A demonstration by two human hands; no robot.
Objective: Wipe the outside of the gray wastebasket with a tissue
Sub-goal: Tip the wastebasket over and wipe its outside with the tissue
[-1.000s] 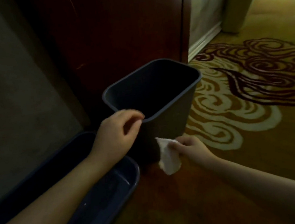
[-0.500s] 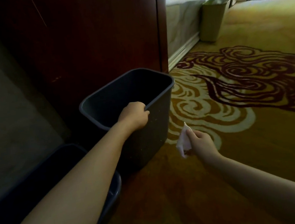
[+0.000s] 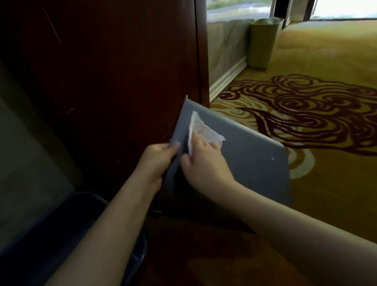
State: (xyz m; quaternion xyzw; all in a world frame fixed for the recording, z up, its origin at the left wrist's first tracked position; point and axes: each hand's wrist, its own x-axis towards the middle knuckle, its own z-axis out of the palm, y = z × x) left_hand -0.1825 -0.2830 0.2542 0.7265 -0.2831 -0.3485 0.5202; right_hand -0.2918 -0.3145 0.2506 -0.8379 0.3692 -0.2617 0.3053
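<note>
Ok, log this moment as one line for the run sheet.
phase: wiping | gray wastebasket: tipped over | left hand: gripping its edge | right hand: pressing tissue on outer wall

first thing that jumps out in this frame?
The gray wastebasket, tipped over at centre frame with a flat side facing up. The right hand presses a white tissue onto that side while the left hand grips its left edge. Behind it, a dark wood panel; to the right, swirl-patterned yellow carpet.
</note>
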